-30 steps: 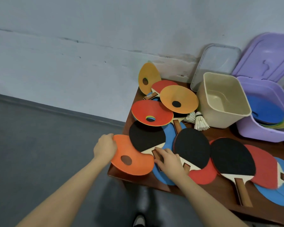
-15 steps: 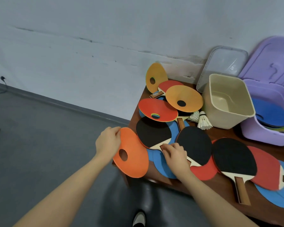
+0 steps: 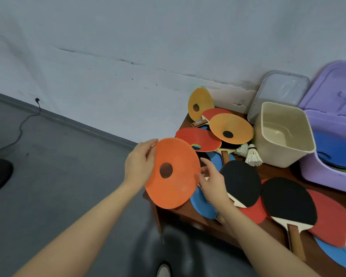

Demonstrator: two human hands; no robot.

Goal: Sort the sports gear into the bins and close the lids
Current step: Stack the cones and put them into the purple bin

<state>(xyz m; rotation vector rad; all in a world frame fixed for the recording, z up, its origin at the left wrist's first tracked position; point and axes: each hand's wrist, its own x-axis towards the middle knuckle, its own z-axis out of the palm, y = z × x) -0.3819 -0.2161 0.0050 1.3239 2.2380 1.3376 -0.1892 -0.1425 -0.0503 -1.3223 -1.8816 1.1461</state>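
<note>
The left hand (image 3: 139,164) grips the flat orange plastic disc with a centre hole (image 3: 173,172) by its left rim, thumb on the face and fingers behind, holding it tilted above the near-left corner of the brown wooden table (image 3: 268,224). The right hand (image 3: 213,181), fingers loosely spread and grasping nothing, hovers at the disc's right edge over a blue paddle (image 3: 203,204). Largest on the table, at its far right, sits the open lilac plastic bin (image 3: 328,176) with blue discs inside; left of it stands the beige plastic bin (image 3: 282,134). Black-faced paddles (image 3: 288,198) overlap across the table's middle. Two white shuttlecocks (image 3: 250,154) lie beside the beige bin.
</note>
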